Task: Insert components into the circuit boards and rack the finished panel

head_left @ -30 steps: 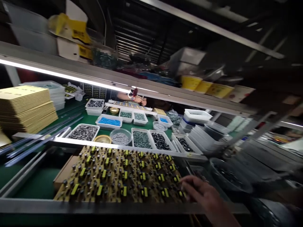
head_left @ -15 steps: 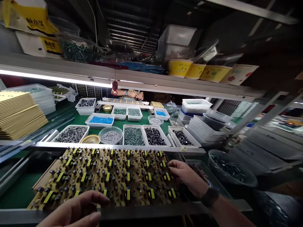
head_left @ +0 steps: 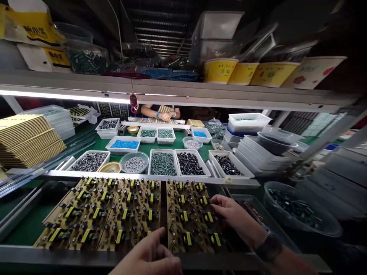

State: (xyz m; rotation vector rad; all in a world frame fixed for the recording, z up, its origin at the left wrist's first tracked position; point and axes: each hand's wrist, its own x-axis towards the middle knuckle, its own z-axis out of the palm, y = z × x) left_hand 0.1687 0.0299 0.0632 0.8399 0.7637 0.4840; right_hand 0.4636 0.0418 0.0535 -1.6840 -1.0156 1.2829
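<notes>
Touching circuit board [head_left: 194, 229], right grip [head_left: 233, 215] half-curled

Passage: narrow gap between boards [head_left: 126, 214], at left grip's [head_left: 150, 255] fingertip.
Open air: over the boards, between left grip and right grip [head_left: 229, 213].
Obstacles: rail [head_left: 160, 177], then trays [head_left: 176, 160], ahead of both; box [head_left: 276, 223] just right of right grip; tub [head_left: 334, 226] farther right; shelf [head_left: 172, 89] higher, beyond.

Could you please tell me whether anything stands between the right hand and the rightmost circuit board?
Nothing visible does: the right hand is at the right edge of the rightmost circuit board, touching or nearly so. The left hand is near its left side.
</notes>
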